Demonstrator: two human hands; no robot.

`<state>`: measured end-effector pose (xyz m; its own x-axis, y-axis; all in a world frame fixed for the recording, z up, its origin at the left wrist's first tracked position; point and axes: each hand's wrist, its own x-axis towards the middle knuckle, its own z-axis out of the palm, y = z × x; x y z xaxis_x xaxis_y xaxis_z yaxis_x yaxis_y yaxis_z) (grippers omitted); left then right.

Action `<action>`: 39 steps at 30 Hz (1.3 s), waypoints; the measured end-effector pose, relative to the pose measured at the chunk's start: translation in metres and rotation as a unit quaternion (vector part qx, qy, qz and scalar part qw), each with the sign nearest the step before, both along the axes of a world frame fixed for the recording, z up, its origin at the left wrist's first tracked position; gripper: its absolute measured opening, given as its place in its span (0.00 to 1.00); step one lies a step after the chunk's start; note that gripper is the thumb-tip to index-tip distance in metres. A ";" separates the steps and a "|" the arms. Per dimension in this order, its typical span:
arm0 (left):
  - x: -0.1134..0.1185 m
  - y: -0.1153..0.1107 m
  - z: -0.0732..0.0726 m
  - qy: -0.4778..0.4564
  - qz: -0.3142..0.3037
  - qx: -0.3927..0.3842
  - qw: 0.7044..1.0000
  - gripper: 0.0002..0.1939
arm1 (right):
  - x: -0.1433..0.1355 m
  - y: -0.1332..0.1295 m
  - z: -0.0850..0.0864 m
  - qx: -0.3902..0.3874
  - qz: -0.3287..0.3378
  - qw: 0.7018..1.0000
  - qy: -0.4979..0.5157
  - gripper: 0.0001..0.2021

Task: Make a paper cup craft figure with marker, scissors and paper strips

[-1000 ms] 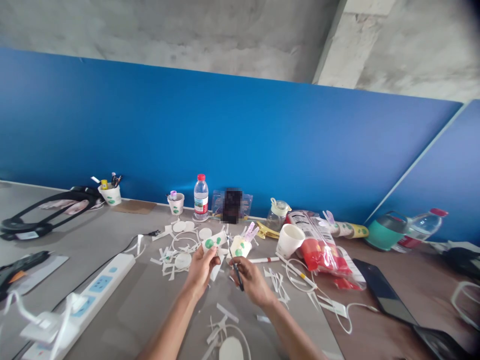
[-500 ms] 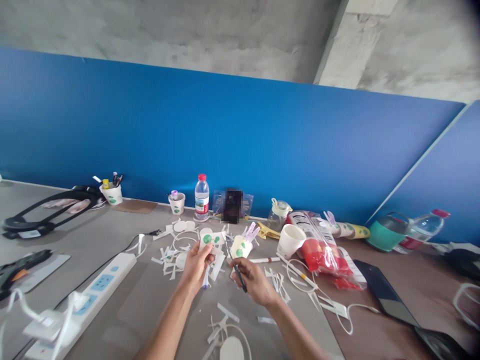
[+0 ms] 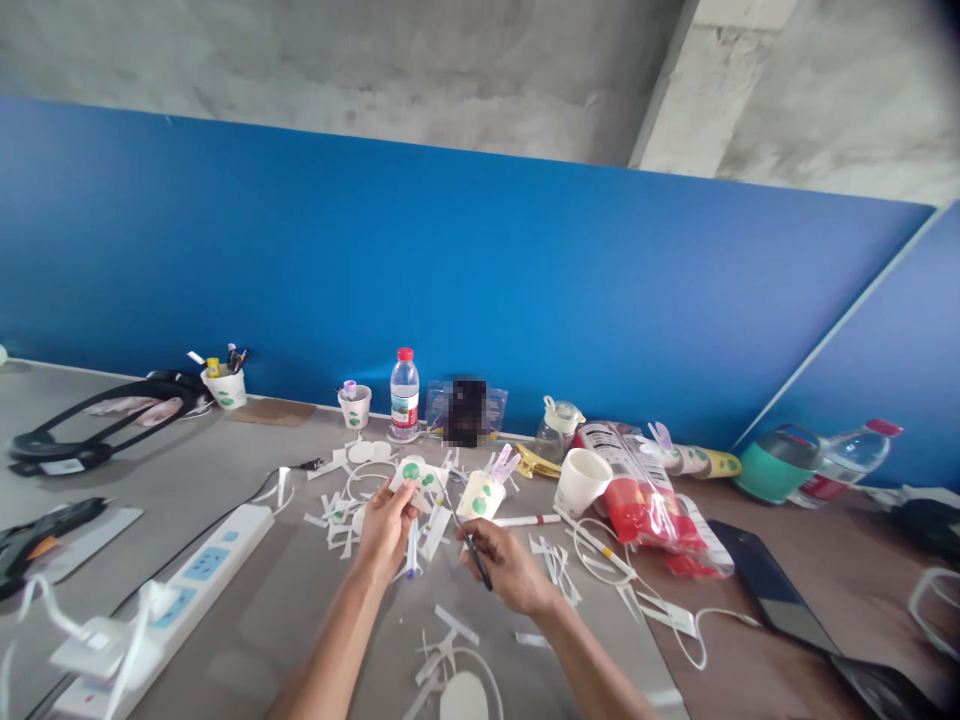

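Pinched in my left hand (image 3: 388,530) is a piece of white paper cup wall (image 3: 421,477) printed with green leaf marks. My right hand (image 3: 502,562) is closed round the dark handle of a pair of scissors (image 3: 475,556). The blades point up and left, close to the right edge of the cut piece; whether they touch it I cannot tell. Just beyond my right hand a paper cup (image 3: 481,496) with green marks leans, a light purple item (image 3: 503,464) at its rim. Cut white strips (image 3: 433,535) lie under and around both hands.
More strips and a round white disc (image 3: 463,695) lie near the front. A power strip (image 3: 180,590) is at left. Along the blue partition stand a water bottle (image 3: 404,395) and a glass jar (image 3: 557,428). To the right are a white cup (image 3: 583,481) and a red bag (image 3: 637,500).
My left hand has turned the cut piece, so it tilts differently and shows more of its printed face. My right hand and the scissors have barely shifted.
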<state>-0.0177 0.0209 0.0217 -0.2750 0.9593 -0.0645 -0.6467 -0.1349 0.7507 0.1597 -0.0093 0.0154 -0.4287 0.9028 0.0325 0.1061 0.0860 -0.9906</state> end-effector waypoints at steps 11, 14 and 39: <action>-0.007 0.003 -0.003 -0.013 0.002 0.003 1.000 0.14 | 0.000 0.000 -0.007 0.023 0.007 0.999 -0.045 0.10; -0.009 0.005 -0.007 -0.018 0.003 0.000 1.000 0.14 | 0.000 0.001 -0.010 0.034 0.008 0.998 -0.059 0.08; -0.012 0.005 -0.010 0.028 0.026 0.025 0.999 0.15 | -0.005 -0.005 0.001 -0.031 0.031 0.999 -0.020 0.08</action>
